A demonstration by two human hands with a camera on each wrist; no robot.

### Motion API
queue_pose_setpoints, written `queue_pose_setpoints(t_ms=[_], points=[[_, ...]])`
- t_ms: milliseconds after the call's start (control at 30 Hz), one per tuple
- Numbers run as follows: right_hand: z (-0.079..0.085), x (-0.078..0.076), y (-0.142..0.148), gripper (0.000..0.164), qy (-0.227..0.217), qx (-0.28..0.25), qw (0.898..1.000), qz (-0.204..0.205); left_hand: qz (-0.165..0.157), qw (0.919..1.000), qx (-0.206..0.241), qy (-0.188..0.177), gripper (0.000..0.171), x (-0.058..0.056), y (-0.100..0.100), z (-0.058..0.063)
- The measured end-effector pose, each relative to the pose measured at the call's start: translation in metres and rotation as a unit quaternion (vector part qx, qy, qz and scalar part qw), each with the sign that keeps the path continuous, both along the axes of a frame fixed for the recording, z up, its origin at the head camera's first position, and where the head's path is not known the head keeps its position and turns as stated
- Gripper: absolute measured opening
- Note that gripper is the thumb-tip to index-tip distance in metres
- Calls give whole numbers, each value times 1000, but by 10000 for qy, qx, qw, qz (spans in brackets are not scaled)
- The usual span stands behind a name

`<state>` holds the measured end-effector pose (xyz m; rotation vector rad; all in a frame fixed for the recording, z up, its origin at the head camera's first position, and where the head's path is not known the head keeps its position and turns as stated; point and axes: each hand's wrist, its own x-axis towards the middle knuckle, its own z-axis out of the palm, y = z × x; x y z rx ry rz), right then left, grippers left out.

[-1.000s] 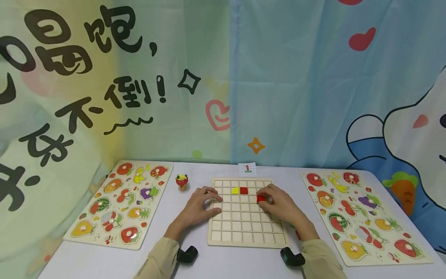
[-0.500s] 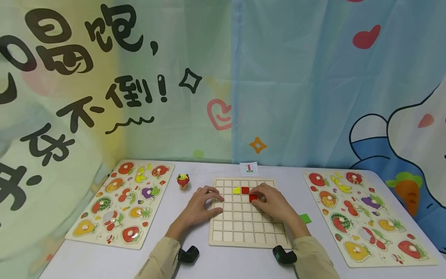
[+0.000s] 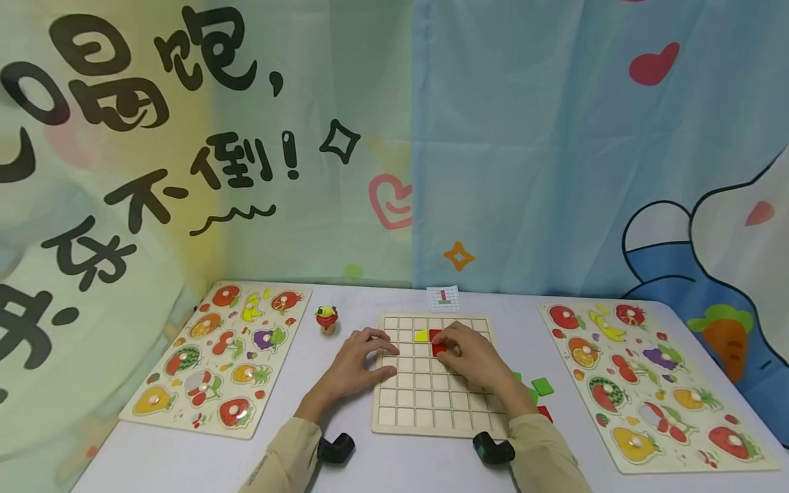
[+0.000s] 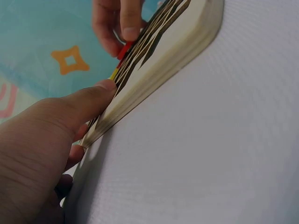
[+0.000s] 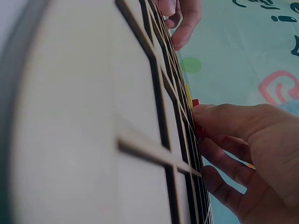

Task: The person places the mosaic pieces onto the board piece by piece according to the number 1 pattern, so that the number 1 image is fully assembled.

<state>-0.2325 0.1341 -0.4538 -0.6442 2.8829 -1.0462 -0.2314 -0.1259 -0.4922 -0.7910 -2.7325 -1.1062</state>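
My right hand (image 3: 471, 359) is over the upper middle of a wooden grid board (image 3: 404, 416), pinching a red square tile (image 3: 438, 349) between thumb and fingers. That tile is low over the cell just below another red tile (image 3: 434, 335), which lies in the grid and is partly covered by my fingers. To its left a yellow tile (image 3: 421, 336) fills the neighbouring cell. My left hand (image 3: 357, 363) rests at the board's left edge with loosely bent fingers, its thumb (image 4: 105, 88) on the rim in the left wrist view.
Several green tiles (image 3: 542, 386) and a red one (image 3: 545, 413) lie right of the board, partly behind my right forearm. A small pattern card (image 3: 443, 298) is behind it. A toy figure (image 3: 327, 320) stands back left. Fruit puzzle boards flank both sides, left (image 3: 206, 329) and right (image 3: 607, 380).
My right hand has carried the red tile leftward across the grid to just below the placed red tile. More loose tiles show beside my right forearm. The left hand has stayed at the edge.
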Motion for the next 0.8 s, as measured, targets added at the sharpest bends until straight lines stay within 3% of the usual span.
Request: queue_pose_setpoints(t_ms=[500,800], points=[[-1,-1,-2,15,15,15,10000,34,-136,9996,-27,258,27,-2,0,0],[-3,-1,-3,15,115,56,9999,25,-46,9999,-19,87,27,0,0,1]])
